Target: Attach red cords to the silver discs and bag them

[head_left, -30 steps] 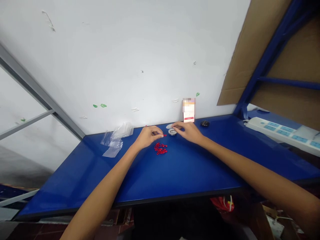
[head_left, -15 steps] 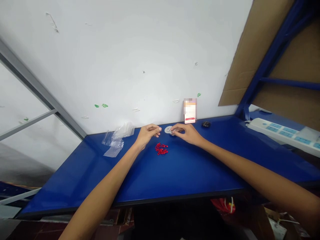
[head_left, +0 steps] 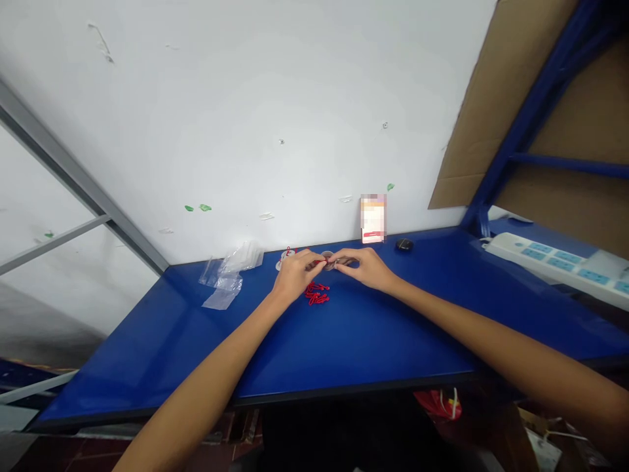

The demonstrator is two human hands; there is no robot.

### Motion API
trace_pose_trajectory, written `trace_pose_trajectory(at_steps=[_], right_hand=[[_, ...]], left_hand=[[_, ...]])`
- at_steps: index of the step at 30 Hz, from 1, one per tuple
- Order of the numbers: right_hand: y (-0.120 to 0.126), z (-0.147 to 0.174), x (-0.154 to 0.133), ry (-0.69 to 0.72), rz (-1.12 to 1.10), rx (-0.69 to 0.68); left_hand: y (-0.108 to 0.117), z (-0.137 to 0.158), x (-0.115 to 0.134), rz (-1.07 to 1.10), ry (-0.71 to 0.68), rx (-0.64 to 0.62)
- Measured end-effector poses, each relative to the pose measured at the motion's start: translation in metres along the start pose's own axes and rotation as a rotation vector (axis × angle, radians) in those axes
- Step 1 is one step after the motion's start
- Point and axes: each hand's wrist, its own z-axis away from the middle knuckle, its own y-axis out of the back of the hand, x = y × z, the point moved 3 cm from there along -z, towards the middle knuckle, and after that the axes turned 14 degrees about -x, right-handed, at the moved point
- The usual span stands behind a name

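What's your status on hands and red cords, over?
Left hand pinching red cord; right hand close beside, grip unclear. Red cord pile on blue table, nearer the camera. Plastic bags off left, apart from both hands.

No word, number or brand can be read here. The lit phone (head_left: 373, 223) leaning against the wall (head_left: 236, 118) is pixelated over its upper part, and the red bar (head_left: 373, 234) low on it (a small, blurred strip) yields no letters. Any print on the power strip (head_left: 521, 246) is too small to tell.
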Motion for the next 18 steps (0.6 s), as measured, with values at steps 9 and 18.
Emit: trace_pose_trajectory(at_steps=[9,18], right_hand=[[-0.006,-0.001,0.005,0.006,-0.014,0.078],[-0.003,-0.001,0.001,0.056,-0.013,0.158]], left_hand=[[-0.002,-0.001,0.007,-0.011,0.000,-0.005],[-0.025,-0.005,0.000,0.875,0.246,-0.001]])
